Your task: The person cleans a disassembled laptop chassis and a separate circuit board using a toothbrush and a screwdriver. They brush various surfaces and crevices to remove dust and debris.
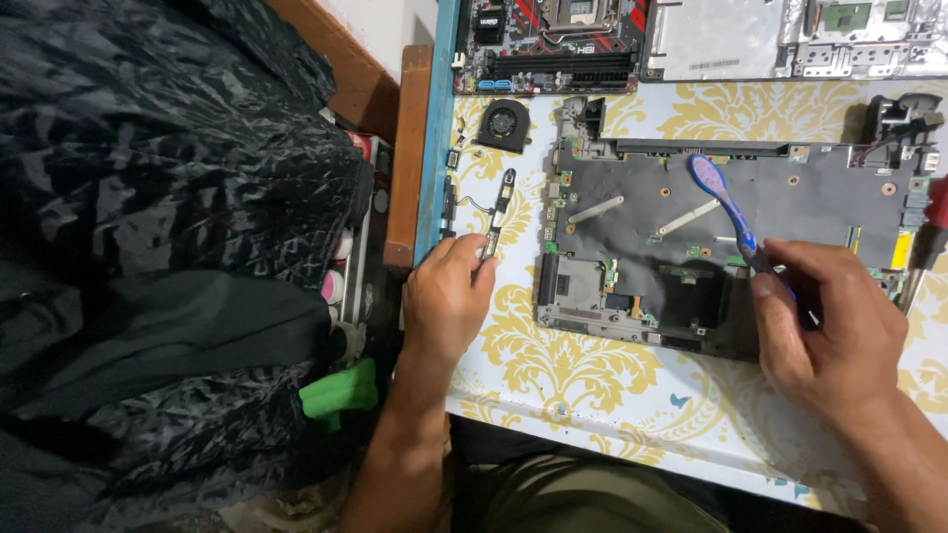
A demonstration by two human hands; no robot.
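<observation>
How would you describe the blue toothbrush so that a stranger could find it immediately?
Find the large dark laptop circuit board on the yellow-patterned table cover. The blue plastic toothbrush lies slanted over its middle, handle in the right hand. Nothing else on the board is bright blue.

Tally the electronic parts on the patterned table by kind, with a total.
Circuit boards: 2, the laptop board under the blue toothbrush in the right hand, and the red-and-black board.
Cooling fans: 1.
Laptop shells: 1.
Small cabled parts: 1, touched by the left hand.
Total: 5
</observation>
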